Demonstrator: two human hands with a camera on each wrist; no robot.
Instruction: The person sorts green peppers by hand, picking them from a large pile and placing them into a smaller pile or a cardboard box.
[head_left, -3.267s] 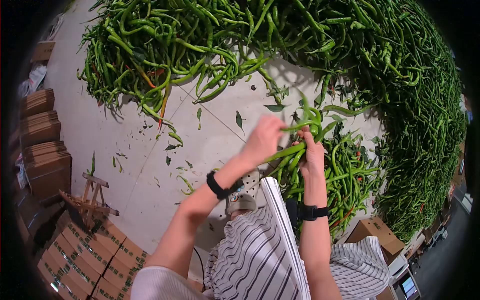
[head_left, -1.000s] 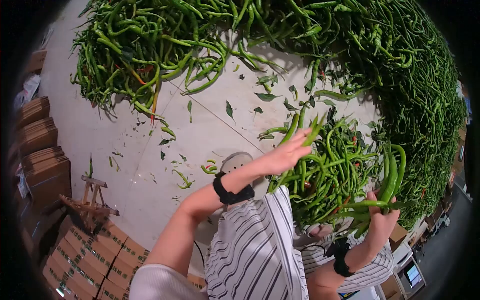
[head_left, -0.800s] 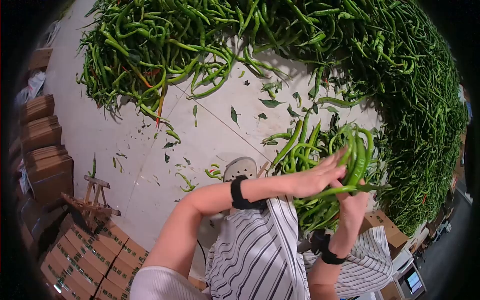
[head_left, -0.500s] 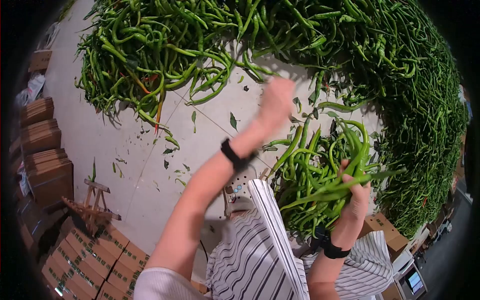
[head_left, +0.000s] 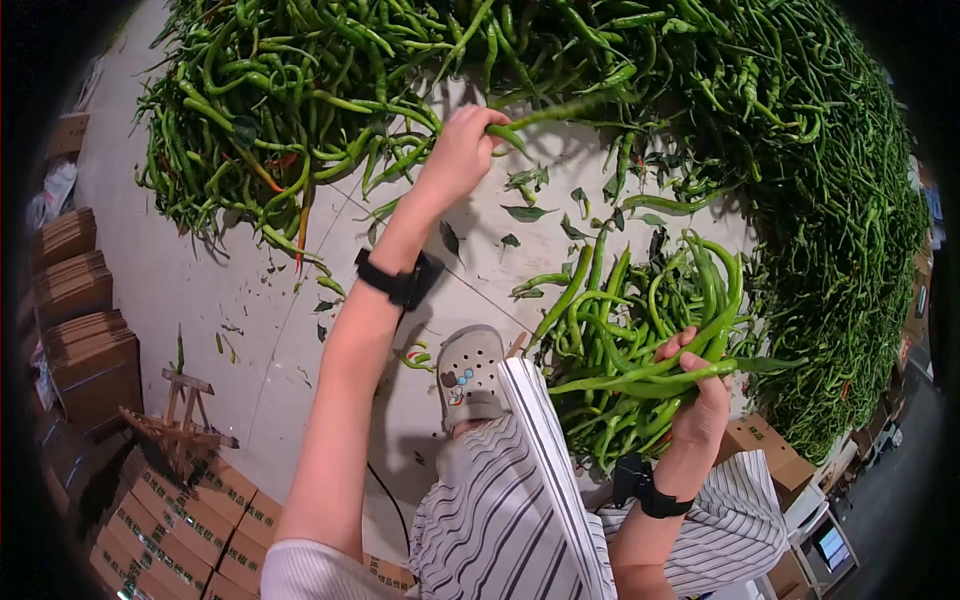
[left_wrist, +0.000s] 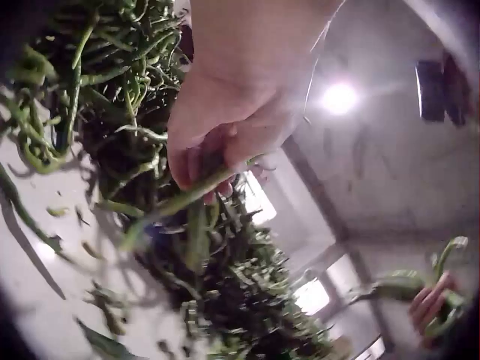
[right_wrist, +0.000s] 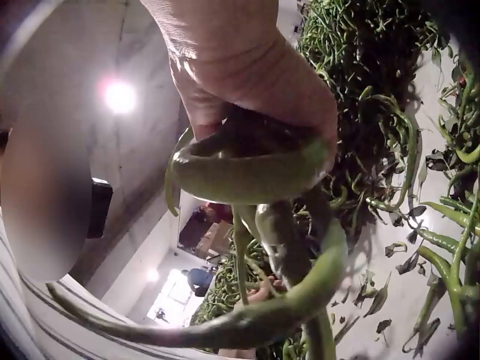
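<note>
My left hand (head_left: 462, 155) is out over the floor close to the front of the big heap. Between its thumb and fingers it pinches a long green chili pepper (left_wrist: 187, 198), whose far part is blurred in the head view. At the right, my right hand (head_left: 703, 395) grips a bunch of long green chili peppers (head_left: 722, 315); some curve upward and others stick out sideways. In the right wrist view a curled pepper (right_wrist: 247, 178) crosses in front of the palm and covers the fingers. Beneath that hand lies a smaller pile of chili peppers (head_left: 600, 345).
A big heap of green chili peppers (head_left: 840, 200) curves across the back and right side. Loose leaves (head_left: 527, 213) litter the pale floor (head_left: 280, 350). A small wooden stool (head_left: 178, 415), stacked cardboard (head_left: 90, 350) and printed cartons (head_left: 180, 530) stand left. An open carton (head_left: 765, 450) is at right.
My left hand leaves the bunch at the right, swings up and left to the heap's edge, and now pinches a single chili pepper. My right hand keeps its bunch, brought back left over the pile.
</note>
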